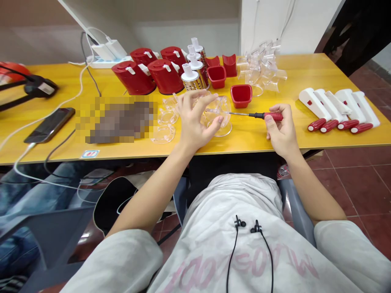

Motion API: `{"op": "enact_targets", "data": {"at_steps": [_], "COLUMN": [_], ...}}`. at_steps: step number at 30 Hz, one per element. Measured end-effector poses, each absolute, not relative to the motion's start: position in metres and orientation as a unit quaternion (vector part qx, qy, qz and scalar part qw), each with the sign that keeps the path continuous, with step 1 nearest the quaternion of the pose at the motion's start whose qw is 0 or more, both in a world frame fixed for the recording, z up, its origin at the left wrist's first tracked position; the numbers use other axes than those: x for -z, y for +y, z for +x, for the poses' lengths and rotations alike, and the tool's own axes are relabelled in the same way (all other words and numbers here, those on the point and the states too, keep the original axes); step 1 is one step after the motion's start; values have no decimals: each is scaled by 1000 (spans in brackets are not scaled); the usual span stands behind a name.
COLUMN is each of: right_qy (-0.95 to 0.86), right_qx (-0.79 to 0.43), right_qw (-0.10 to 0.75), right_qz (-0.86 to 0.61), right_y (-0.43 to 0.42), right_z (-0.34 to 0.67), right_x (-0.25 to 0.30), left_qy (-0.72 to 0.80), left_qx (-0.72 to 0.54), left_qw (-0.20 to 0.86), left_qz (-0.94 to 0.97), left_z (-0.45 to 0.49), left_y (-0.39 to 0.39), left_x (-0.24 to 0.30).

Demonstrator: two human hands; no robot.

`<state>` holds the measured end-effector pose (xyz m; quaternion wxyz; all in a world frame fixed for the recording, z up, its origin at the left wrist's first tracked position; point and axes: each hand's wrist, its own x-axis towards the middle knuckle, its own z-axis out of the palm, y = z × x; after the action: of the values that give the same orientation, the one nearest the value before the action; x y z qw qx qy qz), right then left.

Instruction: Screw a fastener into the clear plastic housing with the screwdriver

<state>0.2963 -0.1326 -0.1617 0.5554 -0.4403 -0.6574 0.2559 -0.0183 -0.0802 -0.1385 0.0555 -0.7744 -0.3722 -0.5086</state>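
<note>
Person wears a pale grey/off-white tee w/ short sleeves, loose fit, creased across the chest. Faded pink lettering on the front, upside down from this view, not legible. Black wired earbuds hang at the chest, thin black cables running down. Forearms bare; no watch, rings etc.
</note>
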Motion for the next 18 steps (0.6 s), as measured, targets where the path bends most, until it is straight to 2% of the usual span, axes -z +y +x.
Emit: {"op": "enact_targets", "data": {"at_steps": [10,18], "right_qy": [-572,-558], "right_qx": [-300,-333], "right_qw": [649,656], "right_qz": [-401,-384], "right_y": [-134,-137], "right_z": [285,283], "right_x": [155,150], "left_qy": [-379,-382], "left_qx": [503,497], "left_qw": [48,45], "left_qz": [-775,-778], "left_z": [-17,-18], "left_y": [-86,-86], "left_x": [133,130]}}
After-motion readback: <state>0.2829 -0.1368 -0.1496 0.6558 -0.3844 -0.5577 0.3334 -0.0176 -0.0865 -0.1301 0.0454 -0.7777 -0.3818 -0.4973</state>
